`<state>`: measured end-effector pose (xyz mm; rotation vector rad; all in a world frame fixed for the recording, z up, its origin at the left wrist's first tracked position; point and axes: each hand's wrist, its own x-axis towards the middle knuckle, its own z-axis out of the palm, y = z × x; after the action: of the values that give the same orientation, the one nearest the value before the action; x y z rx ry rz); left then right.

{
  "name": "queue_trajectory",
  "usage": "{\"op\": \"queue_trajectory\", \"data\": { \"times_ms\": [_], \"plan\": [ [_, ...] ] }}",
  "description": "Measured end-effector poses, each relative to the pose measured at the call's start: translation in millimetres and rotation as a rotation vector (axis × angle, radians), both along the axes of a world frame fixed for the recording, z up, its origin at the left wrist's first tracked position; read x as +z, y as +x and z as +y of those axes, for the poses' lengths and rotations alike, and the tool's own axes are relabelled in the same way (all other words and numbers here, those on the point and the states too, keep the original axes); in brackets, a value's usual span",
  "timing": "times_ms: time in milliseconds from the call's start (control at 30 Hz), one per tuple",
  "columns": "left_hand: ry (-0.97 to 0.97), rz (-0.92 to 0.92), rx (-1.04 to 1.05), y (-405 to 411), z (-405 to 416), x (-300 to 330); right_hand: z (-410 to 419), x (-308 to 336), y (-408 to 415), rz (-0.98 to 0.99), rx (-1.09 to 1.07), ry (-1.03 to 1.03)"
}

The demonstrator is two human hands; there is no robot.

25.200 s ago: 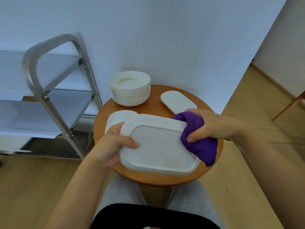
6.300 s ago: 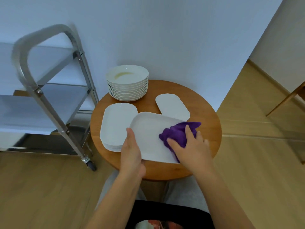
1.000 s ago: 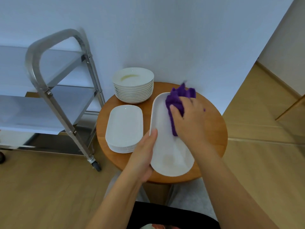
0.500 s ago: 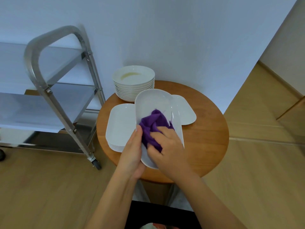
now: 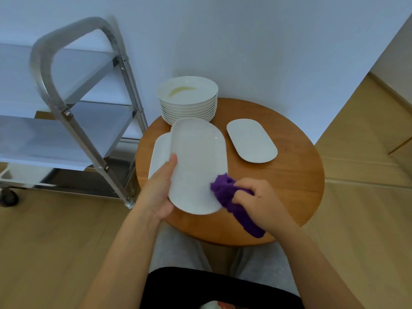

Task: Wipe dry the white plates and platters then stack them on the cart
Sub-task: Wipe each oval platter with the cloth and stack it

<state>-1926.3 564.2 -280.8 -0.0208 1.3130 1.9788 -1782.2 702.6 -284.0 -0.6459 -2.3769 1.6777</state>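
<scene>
My left hand (image 5: 159, 188) grips the left edge of a white oval platter (image 5: 197, 163), tilted above the round wooden table (image 5: 289, 188). My right hand (image 5: 259, 201) clutches a purple cloth (image 5: 231, 202) against the platter's lower right rim. A stack of white platters (image 5: 159, 152) lies on the table, partly hidden behind the held one. One more platter (image 5: 252, 140) lies alone to the right. At the table's back stands a pile of round white plates (image 5: 187, 99). The steel cart (image 5: 73, 121) stands to the left.
The cart's shelves (image 5: 44, 139) carry nothing that I can see. A white wall rises right behind the table. Wooden floor spreads to the left and right, and my knees sit under the table's near edge.
The cloth has slid from the middle of the held platter down to its lower right rim. The platter has tipped flatter, and my left hand has shifted along its left edge.
</scene>
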Motion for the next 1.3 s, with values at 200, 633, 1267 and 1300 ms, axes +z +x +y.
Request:
{"op": "queue_trajectory", "data": {
  "times_ms": [200, 633, 1267, 1300],
  "plan": [
    [-0.219, 0.038, 0.057, -50.0, -12.8, -7.8, 2.8, -15.1, -18.8, 0.113, -0.443, -0.212],
    [-1.065, 0.735, -0.007, -100.2, 1.1, -61.3, -9.1, -28.4, -41.6, 0.084, -0.342, -0.213],
    [-0.776, 1.110, -0.107, 14.0, 64.2, -32.4, 16.2, -40.1, -32.4, 0.079, -0.565, -0.322],
    [-0.749, 1.047, -0.165, 20.1, 73.2, -38.2, 21.1, -41.4, -29.5, 0.081, -0.602, -0.337]
  ]
}}
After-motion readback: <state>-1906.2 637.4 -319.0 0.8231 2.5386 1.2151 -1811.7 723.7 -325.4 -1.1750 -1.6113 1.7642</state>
